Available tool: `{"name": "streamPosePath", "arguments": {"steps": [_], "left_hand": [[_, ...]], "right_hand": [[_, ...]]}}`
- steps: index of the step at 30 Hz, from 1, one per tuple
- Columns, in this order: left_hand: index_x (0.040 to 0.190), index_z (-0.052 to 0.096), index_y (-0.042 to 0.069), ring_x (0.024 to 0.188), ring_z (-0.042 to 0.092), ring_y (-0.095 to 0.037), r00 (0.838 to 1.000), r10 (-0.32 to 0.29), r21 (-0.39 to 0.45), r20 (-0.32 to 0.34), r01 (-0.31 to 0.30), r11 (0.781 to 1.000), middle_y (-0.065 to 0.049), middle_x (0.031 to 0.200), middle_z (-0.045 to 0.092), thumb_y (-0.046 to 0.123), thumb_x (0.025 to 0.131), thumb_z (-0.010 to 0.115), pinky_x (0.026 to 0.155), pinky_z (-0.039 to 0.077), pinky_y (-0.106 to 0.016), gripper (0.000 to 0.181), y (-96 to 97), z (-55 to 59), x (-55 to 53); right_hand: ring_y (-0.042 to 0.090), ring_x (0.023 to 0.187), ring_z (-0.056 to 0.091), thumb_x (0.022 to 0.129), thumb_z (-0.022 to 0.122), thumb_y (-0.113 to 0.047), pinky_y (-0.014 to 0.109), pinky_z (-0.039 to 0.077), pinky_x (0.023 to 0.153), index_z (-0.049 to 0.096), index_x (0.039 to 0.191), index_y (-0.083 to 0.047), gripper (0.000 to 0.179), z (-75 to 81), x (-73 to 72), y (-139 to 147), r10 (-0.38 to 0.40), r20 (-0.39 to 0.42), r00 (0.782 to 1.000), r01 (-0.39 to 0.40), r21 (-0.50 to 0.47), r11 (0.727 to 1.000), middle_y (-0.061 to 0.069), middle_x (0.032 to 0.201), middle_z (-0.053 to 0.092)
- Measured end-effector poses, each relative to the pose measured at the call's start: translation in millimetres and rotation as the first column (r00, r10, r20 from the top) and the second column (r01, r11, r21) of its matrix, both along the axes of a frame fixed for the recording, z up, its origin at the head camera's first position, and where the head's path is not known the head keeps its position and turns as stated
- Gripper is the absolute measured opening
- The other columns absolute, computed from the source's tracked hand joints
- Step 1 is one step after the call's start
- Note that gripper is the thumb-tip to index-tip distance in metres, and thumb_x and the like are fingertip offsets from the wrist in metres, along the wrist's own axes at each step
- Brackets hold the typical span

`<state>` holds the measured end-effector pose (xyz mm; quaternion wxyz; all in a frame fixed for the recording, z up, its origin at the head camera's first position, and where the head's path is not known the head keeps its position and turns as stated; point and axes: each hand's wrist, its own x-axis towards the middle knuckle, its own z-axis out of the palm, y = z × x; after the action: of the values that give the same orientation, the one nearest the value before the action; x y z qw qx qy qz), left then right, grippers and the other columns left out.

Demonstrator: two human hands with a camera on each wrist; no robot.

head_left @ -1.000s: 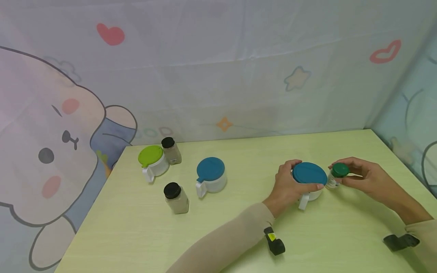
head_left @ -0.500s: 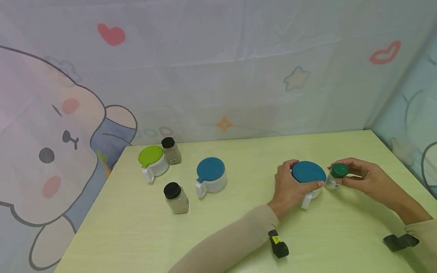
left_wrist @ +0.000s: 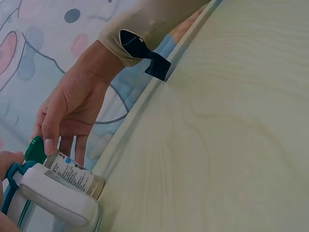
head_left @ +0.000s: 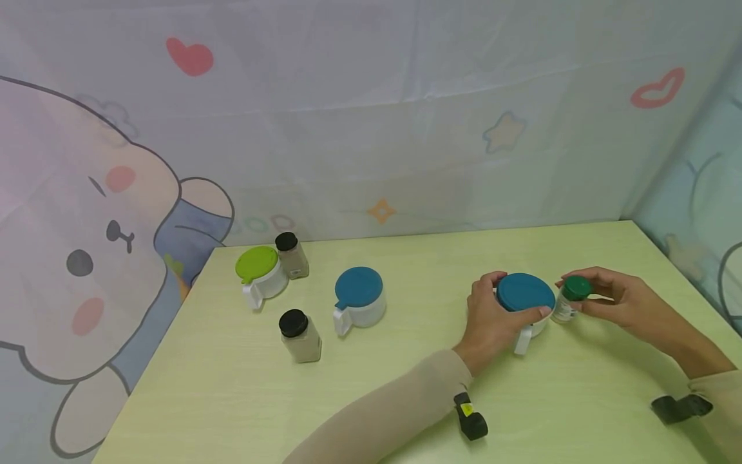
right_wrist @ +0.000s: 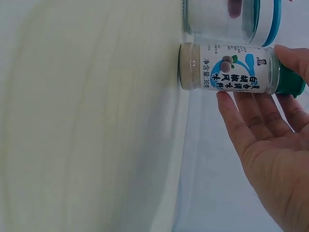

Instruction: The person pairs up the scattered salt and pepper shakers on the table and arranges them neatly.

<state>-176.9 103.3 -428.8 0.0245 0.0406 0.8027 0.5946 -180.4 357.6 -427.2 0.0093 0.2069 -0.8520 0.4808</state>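
My left hand (head_left: 491,320) grips a seasoning jar (head_left: 525,291) with a blue lid and white handle, thumb along the lid's near edge and fingers behind. Right beside it my right hand (head_left: 623,299) holds a small spice bottle (head_left: 576,287) by its green cap and upper body, between thumb and fingers. The right wrist view shows the bottle's printed label (right_wrist: 236,67) and pale powder at its base, which stands at the table surface. In that view the glass jar (right_wrist: 219,19) lies close along the bottle. The left wrist view shows the jar's white handle (left_wrist: 60,198).
At the left stand a second blue-lidded jar (head_left: 359,293), a green-lidded jar (head_left: 259,274), and two black-capped spice bottles (head_left: 301,341), one of them behind the green-lidded jar. A printed cloth (head_left: 348,129) hangs along the table's (head_left: 406,399) back edge.
My left hand has shifted slightly right with the blue-lidded jar, whose handle has swung a little to the right. The right hand and green-capped bottle have hardly moved.
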Motion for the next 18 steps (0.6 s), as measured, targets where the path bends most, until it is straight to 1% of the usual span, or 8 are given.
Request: {"name": "streamPosePath", "arguments": {"steps": [6,12,18], "left_hand": [[0.136,0.051,0.03,0.121,0.047,-0.009,1.0,-0.001,0.007,-0.01,0.001,1.0,0.015,0.129,0.051,0.042,0.074,0.091,0.096,0.05,-0.036,0.075,-0.4,0.2,0.5],[0.136,0.051,0.029,0.122,0.046,-0.008,1.0,0.008,-0.001,-0.024,-0.008,1.0,0.015,0.13,0.051,0.044,0.075,0.091,0.096,0.049,-0.036,0.075,0.8,0.4,1.4],[0.136,0.05,0.03,0.122,0.045,-0.009,1.0,0.017,-0.014,-0.024,-0.018,1.0,0.014,0.13,0.05,0.047,0.075,0.089,0.096,0.05,-0.036,0.074,2.3,-0.8,2.4]], "right_hand": [[0.007,0.115,0.065,0.099,0.064,-0.002,0.024,0.058,0.086,0.056,0.138,-0.005,0.04,1.2,-1.9,0.7,0.026,0.006,1.0,-0.026,-0.007,1.0,0.014,0.132,0.063],[0.005,0.117,0.063,0.1,0.063,-0.003,0.026,0.058,0.086,0.054,0.141,-0.005,0.042,2.5,-0.3,1.8,0.027,0.022,0.999,-0.026,-0.003,1.0,0.009,0.134,0.063],[0.004,0.12,0.061,0.1,0.061,0.0,0.027,0.058,0.086,0.051,0.142,-0.001,0.043,1.3,-2.5,5.0,0.06,0.025,0.998,-0.059,-0.029,0.998,0.009,0.135,0.062]]}}
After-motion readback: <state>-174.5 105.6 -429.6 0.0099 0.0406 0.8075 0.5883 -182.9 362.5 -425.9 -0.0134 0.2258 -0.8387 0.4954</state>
